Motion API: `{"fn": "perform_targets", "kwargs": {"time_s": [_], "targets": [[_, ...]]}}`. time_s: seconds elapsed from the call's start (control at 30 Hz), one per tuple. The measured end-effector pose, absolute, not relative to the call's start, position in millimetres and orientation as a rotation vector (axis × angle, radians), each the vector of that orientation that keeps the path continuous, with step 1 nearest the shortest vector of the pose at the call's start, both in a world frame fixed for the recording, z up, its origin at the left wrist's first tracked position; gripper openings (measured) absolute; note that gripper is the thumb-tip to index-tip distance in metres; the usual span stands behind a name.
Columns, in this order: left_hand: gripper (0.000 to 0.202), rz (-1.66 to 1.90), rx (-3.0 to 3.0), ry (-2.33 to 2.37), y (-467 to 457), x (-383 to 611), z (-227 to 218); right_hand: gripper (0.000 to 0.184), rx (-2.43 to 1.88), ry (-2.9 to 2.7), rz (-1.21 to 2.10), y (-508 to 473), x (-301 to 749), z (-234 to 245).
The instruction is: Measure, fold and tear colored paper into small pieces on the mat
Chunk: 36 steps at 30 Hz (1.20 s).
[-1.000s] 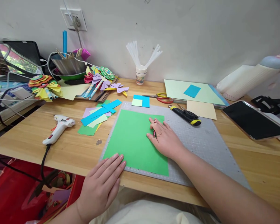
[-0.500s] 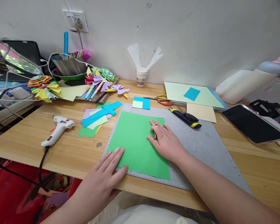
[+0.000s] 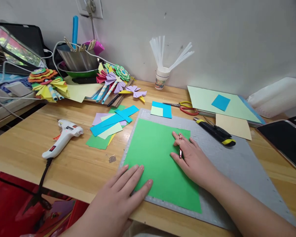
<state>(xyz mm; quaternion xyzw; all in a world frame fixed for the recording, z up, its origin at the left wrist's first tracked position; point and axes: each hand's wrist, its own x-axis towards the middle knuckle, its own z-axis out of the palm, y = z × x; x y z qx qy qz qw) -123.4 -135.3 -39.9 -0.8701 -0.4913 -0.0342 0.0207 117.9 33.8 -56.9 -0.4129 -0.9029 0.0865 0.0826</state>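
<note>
A green sheet of paper (image 3: 158, 161) lies on the grey cutting mat (image 3: 239, 171). My left hand (image 3: 128, 189) rests flat on its lower left corner, fingers stretched out. Near the sheet's right edge, my right hand (image 3: 192, 158) holds a slim dark-red pen-like tool (image 3: 180, 153) between its fingers, with fingertips on the paper. The tool's tip cannot be made out. Beyond the sheet, a small light-green square (image 3: 157, 111) lies on a blue piece of paper (image 3: 167, 110).
A white glue gun (image 3: 64, 136) and paper scraps (image 3: 108, 126) lie to the left. Behind are pliers (image 3: 187, 108), a black-and-yellow cutter (image 3: 214, 131), a paper cup (image 3: 162, 79) of white sticks and paper flowers (image 3: 113, 80). A phone (image 3: 283, 140) is at the right.
The whole view has shifted, so things appear farther right and the green sheet looks closer. Both hands keep nearly the same places on the paper.
</note>
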Motion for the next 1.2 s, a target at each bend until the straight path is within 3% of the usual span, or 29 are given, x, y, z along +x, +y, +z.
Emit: {"fn": "perform_targets", "kwargs": {"time_s": [0.27, 0.43, 0.6, 0.8, 1.0, 1.2], "targets": [[0.074, -0.218, -2.707, -1.446, -130, -130, -48, 0.024, -1.101, -2.563, 0.560, 41, 110, -18], [0.062, -0.306, -2.656, -1.390, -126, -129, -51, 0.030, -0.925, -2.126, 1.312, 25, 60, -1], [0.038, -0.378, -2.521, -1.424, -124, -123, -60, 0.022, -0.910, -1.928, 1.708, 17, 4, -8], [0.029, -0.373, -2.503, -1.456, -122, -121, -58, 0.005, -0.920, -1.978, 1.735, 20, -5, -23], [0.031, -0.369, -2.505, -1.424, -124, -123, -60, 0.020, -0.770, -2.196, 1.516, 20, 1, -31], [0.029, -0.414, -2.473, -1.457, -126, -119, -64, 0.023, -0.701, -2.221, 1.461, 19, 0, -34]]}}
